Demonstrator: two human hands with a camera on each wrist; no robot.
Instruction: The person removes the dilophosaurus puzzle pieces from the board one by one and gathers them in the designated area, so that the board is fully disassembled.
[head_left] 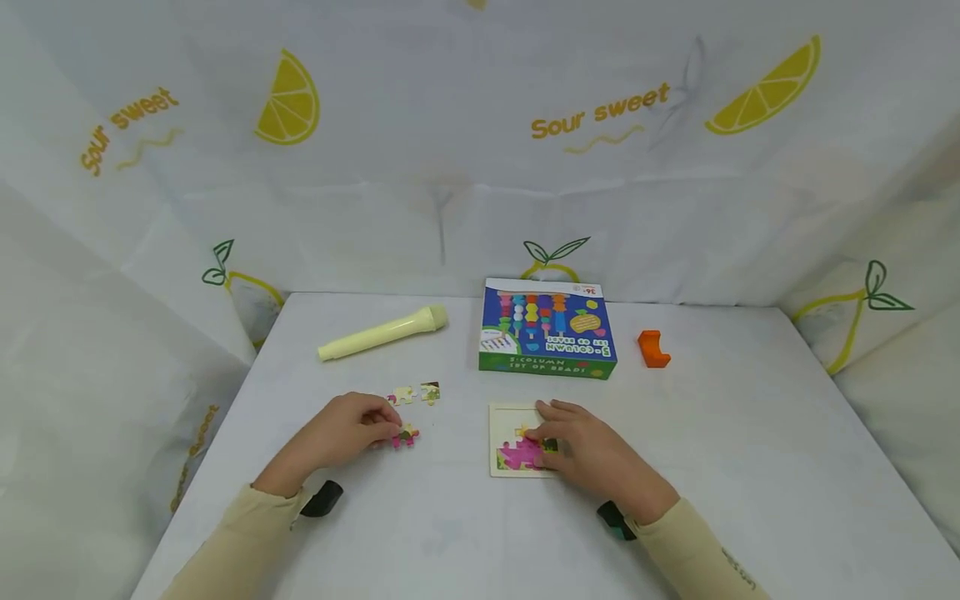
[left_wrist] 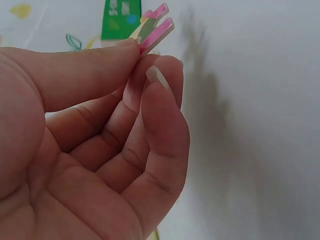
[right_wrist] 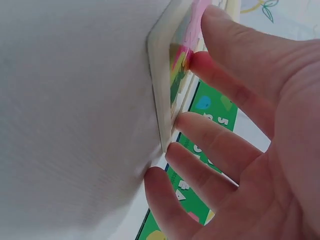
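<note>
Left hand (head_left: 348,429) curled, grip pinching puzzle piece (head_left: 407,436); right hand (head_left: 585,440) fanned, grip apart, touching puzzle tray (head_left: 506,422).

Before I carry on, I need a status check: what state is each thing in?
Puzzle board: flat on the table, partly filled.
Held piece: pinched in the left grip.
Loose pieces: unfitted, lying on the table.
Right grip: touching the puzzle board.
Bead box: shut, lying flat.
Yellow tube: lying on its side.
Orange block: resting on the table.
</note>
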